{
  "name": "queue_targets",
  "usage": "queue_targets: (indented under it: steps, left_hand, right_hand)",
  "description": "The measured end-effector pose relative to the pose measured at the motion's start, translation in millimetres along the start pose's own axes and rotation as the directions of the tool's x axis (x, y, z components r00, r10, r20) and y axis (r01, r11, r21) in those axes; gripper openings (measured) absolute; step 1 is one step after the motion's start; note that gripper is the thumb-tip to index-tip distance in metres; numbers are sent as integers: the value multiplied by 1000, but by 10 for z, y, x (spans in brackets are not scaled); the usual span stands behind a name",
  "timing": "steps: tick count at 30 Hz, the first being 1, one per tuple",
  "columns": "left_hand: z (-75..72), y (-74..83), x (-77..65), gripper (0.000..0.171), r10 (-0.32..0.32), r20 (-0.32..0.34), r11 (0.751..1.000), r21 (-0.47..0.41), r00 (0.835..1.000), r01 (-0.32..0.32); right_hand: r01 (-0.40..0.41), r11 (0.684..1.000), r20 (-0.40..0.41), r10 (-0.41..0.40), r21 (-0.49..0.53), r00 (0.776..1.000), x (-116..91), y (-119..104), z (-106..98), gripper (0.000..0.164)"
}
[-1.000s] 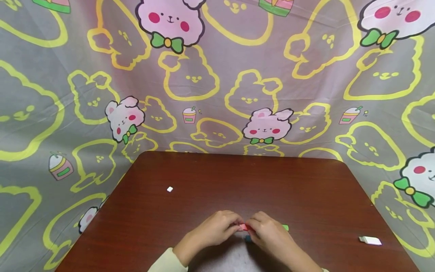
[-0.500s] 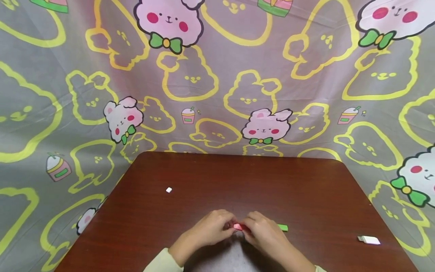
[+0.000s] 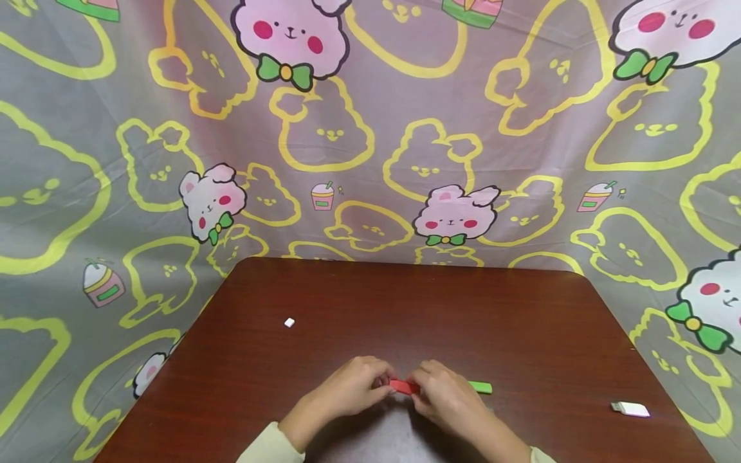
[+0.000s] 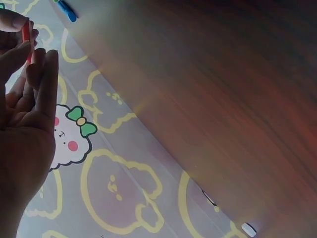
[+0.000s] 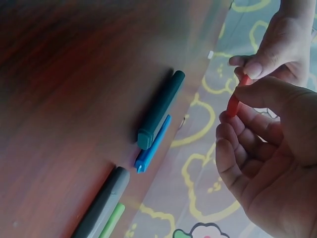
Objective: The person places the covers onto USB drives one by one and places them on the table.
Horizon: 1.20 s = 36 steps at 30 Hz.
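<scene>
Between the two hands is a small flat red piece [image 3: 404, 386], a narrow bar in the head view. My left hand [image 3: 357, 387] pinches its left end between thumb and fingertips. At its other end, my right hand [image 3: 447, 393] pinches it with thumb and index finger, the other fingers loosely bent in the right wrist view. The red piece [image 5: 235, 100] looks thin and edge-on there, and partly covered by the thumb. A green bar [image 3: 480, 387] lies just beyond my right hand. Teal [image 5: 161, 110] and blue [image 5: 153, 145] bars lie side by side on the table.
A white USB stick [image 3: 630, 409] with a metal plug lies at the table's right. Left of centre is a small white block [image 3: 289, 323]. The right wrist view also shows a grey bar [image 5: 101, 206]. A patterned cloth [image 3: 370, 128] surrounds the brown table [image 3: 347, 302].
Both hands have shifted slightly left and the left has drawn away from the right, showing more of the red piece. The dark blue thing below the right hand is now hidden in the head view.
</scene>
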State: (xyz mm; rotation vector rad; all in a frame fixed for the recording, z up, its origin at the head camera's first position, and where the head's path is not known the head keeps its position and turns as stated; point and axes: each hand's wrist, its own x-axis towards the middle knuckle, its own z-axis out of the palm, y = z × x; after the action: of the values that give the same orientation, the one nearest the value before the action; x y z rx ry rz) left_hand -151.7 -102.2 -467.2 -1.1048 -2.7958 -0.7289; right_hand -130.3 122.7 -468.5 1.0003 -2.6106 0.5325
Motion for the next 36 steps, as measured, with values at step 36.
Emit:
queue_targets:
  steps: [36]
  left_hand:
    - [9, -127, -175, 20, -68, 77, 984, 171, 995, 54]
  right_hand:
    - [103, 976, 113, -82, -194, 990, 144, -126, 273, 20]
